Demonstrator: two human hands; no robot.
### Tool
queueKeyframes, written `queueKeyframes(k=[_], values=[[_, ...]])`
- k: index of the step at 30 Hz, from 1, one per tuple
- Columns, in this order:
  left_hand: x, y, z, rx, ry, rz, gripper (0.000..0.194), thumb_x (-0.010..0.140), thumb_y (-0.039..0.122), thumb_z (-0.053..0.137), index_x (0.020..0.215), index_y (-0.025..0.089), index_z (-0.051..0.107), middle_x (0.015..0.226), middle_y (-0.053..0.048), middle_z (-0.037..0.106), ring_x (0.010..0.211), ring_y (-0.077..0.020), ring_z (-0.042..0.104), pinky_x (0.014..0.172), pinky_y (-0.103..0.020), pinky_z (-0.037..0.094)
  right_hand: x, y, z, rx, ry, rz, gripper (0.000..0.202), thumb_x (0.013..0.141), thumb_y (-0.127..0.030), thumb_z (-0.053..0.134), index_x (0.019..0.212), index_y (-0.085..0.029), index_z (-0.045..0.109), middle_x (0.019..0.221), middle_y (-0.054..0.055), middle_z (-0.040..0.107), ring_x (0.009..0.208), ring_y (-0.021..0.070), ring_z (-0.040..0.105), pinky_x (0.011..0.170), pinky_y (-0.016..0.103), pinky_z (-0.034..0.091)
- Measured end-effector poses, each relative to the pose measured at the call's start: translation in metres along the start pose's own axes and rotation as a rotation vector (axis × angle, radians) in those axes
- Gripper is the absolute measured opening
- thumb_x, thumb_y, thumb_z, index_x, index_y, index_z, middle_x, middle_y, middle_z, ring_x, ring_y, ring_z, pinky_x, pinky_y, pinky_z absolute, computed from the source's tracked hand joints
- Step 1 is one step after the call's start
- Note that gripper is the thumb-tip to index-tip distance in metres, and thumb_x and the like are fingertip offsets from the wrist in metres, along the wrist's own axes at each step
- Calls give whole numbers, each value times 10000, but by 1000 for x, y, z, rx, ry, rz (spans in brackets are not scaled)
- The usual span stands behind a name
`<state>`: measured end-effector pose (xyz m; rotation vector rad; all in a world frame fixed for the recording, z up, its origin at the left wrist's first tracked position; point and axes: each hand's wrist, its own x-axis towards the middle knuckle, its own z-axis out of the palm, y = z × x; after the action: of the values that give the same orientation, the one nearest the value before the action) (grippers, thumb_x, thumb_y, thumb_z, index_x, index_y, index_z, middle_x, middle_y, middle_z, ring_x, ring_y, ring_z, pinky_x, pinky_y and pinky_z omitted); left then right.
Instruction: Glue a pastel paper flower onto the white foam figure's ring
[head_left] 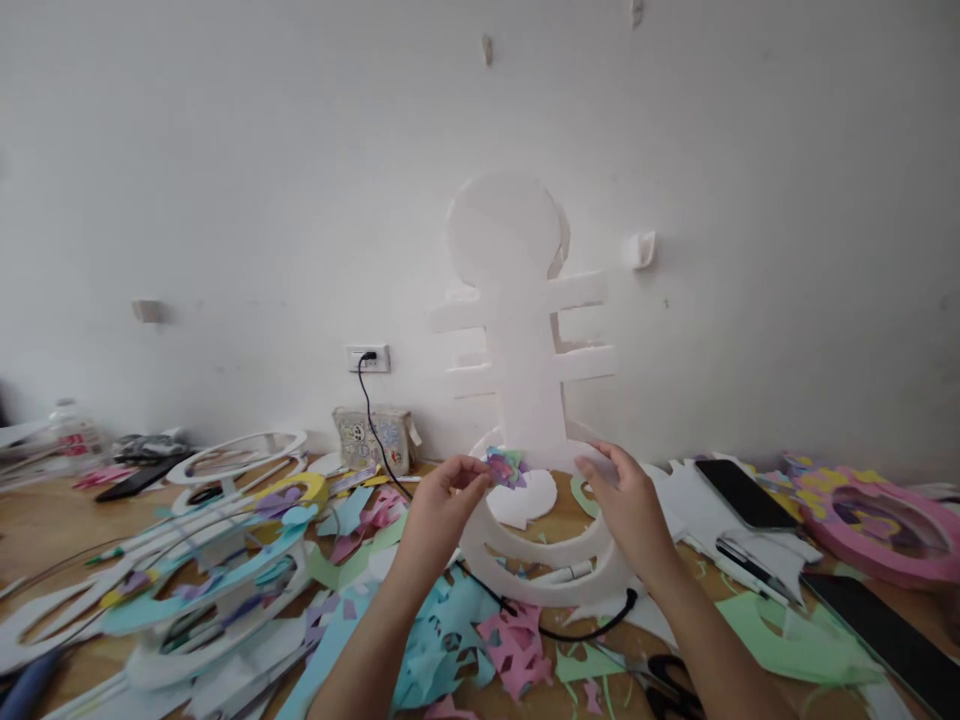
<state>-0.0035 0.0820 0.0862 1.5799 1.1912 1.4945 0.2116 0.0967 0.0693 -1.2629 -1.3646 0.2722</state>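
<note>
A tall white cut-out figure with a round top and side bars stands upright on a white ring base at the middle of the table. Pinched in my left hand is a small multicoloured paper flower, held just in front of the figure's lower part. My right hand grips the white figure at its lower right, thumb in front. A black cable loops below the base.
Coloured paper scraps cover the table's front middle. Scissors, a phone and a pink ring lie at right. White and blue ring shapes are at left. A patterned pouch stands against the wall.
</note>
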Motion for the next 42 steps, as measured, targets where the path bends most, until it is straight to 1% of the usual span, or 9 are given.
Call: queueKeyframes(k=[3, 6, 9, 12, 15, 23, 29, 38, 42], values=[[-3, 3, 2, 71, -26, 13, 151, 685, 345, 658, 727, 201, 649, 675, -10, 678, 688, -197, 588, 677, -284, 394, -4, 0, -1, 22, 59, -48, 491, 719, -565, 495, 953, -155, 629, 1006, 183, 694, 991, 357, 616, 916, 529, 417], [-5, 3, 7, 132, -30, -21, 165, 696, 342, 661, 772, 212, 592, 662, 2, 694, 680, -197, 590, 673, -284, 381, -5, 1, 0, 12, 65, -61, 479, 722, -553, 488, 951, -156, 627, 1018, 191, 693, 989, 364, 618, 916, 545, 412], [-3, -3, 11, 50, -3, -70, 252, 680, 332, 673, 816, 229, 488, 639, 21, 699, 632, -179, 572, 626, -267, 377, -4, 2, -1, 9, 58, -64, 472, 717, -548, 492, 946, -157, 625, 1023, 193, 695, 992, 362, 619, 920, 542, 415], [2, -12, 15, -28, 13, -103, 355, 657, 337, 673, 850, 247, 390, 604, 47, 676, 535, -152, 527, 533, -241, 360, -4, 3, -4, 7, 56, -69, 465, 719, -548, 493, 936, -158, 622, 1005, 188, 699, 977, 352, 627, 911, 525, 433], [3, -16, 17, -64, 21, -108, 402, 642, 331, 671, 871, 252, 351, 591, 61, 663, 502, -135, 507, 491, -223, 344, -6, 2, -8, -6, 55, -76, 454, 721, -548, 497, 931, -166, 623, 984, 171, 706, 958, 340, 633, 903, 510, 447], [-1, -7, 16, -96, 18, -83, 395, 642, 359, 689, 842, 251, 367, 605, 47, 679, 504, -131, 534, 482, -214, 344, -10, 2, -9, -18, 58, -109, 419, 740, -526, 504, 929, -171, 624, 979, 157, 710, 953, 322, 641, 886, 478, 470], [-1, -8, 14, -61, 42, -77, 380, 654, 368, 698, 837, 246, 389, 614, 43, 695, 538, -137, 550, 526, -221, 364, -14, -1, -7, -31, 55, -155, 376, 764, -497, 509, 913, -173, 627, 954, 151, 713, 923, 309, 648, 865, 456, 481], [-1, -9, 15, -22, 54, -76, 342, 686, 362, 685, 850, 243, 409, 620, 46, 693, 549, -151, 569, 544, -231, 353, -15, -6, -8, -32, 50, -147, 350, 768, -494, 519, 908, -195, 636, 953, 118, 715, 929, 293, 646, 868, 440, 488], [-1, -10, 15, -7, 62, -67, 318, 704, 365, 666, 849, 243, 410, 609, 48, 678, 536, -153, 554, 544, -240, 342, -15, -7, -8, -33, 53, -153, 349, 771, -491, 518, 908, -193, 636, 949, 121, 716, 927, 297, 647, 866, 441, 489]])
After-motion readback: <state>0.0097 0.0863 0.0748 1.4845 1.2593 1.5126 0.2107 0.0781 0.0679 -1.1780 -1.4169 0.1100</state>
